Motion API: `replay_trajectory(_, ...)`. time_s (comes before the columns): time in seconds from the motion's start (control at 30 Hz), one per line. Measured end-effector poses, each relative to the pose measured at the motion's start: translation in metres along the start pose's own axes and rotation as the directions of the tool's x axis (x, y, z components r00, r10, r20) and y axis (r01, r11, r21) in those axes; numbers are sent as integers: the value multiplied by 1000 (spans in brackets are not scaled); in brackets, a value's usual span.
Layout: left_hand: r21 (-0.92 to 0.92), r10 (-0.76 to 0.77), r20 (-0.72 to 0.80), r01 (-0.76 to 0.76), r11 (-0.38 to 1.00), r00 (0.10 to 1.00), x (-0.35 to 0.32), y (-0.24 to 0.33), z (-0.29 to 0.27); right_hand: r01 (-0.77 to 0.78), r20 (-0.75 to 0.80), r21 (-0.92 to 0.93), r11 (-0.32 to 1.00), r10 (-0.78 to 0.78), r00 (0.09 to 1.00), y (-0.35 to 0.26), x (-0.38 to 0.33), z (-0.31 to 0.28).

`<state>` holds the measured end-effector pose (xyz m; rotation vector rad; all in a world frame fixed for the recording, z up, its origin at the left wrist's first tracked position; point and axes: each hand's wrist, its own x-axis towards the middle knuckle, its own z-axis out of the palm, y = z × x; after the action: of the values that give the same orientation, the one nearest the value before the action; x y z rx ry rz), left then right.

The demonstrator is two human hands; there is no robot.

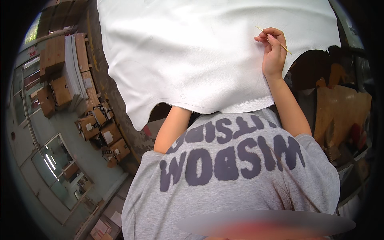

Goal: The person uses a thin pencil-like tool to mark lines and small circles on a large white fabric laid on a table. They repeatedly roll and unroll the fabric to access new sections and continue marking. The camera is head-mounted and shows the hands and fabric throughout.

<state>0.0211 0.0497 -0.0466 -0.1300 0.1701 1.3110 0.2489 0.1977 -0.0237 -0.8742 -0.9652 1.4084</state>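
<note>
A large white leather hide (180,52) with a wavy edge spreads out in front of me. Its surface has soft folds and several faint drawn outlines, some of them small rings. Over the hide's right part, my right hand (275,58) pinches a thin yellow pen-like stick (286,49) between thumb and fingers. The stick slants, with one end pointing up and left over the leather. My left forearm (173,125) goes in under the hide's near edge. The leather covers my left hand, so its fingers are hidden.
Cardboard boxes (91,127) and leaning flat sheets (76,66) stand on the left, by a pale wall with a window (52,166). To the right are a brown board (340,116) and dark brown hide-like pieces (310,66).
</note>
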Motion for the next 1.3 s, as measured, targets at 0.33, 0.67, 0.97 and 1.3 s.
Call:
replay_trajectory(0.33, -52, -128, 11, 128, 990, 992, -13, -42, -18, 30, -2, 37, 999, -30, 1000, 2, 4, -2)
replay_trajectory(0.67, -37, -188, 27, 189, 981, 982, -42, -39, -23, 58, 35, 12, 998, -58, 998, 1, 6, -4)
replay_trajectory(0.97, -4, -124, 25, 124, 992, 992, -65, -31, -15, 24, 31, -1, 1000, -24, 999, 4, 7, -4)
replay_trajectory(1.3, 227, 74, -33, -65, 972, 997, -79, -16, 3, 35, 89, -104, 994, -26, 996, 5, 6, -1)
